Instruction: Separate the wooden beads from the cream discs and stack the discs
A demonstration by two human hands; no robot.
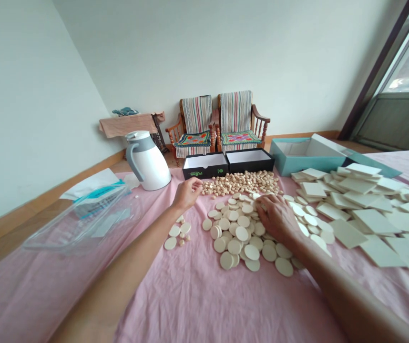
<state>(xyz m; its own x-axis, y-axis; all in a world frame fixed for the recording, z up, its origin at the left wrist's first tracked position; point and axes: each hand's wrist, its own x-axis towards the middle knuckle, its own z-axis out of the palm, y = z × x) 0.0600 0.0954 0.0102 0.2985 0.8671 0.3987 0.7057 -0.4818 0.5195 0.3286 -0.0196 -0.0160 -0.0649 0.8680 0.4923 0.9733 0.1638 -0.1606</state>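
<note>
My left hand (187, 192) reaches forward over the pink cloth (197, 295), its fingers curled in a pinch at the left edge of a heap of small round wooden beads (242, 182). What the pinch holds is hidden. My right hand (277, 216) lies palm down on a pile of flat cream round discs (240, 236), fingers bent over them near the pile's far side. A few loose discs (176, 234) lie under my left forearm.
Two open black boxes (205, 166) (250, 160) stand behind the beads. A white jug (147, 159) stands at the left, a clear plastic tray (77, 221) nearer. Cream square tiles (365, 209) cover the right side, before a teal box (297, 153). Two chairs (219, 124) stand by the wall.
</note>
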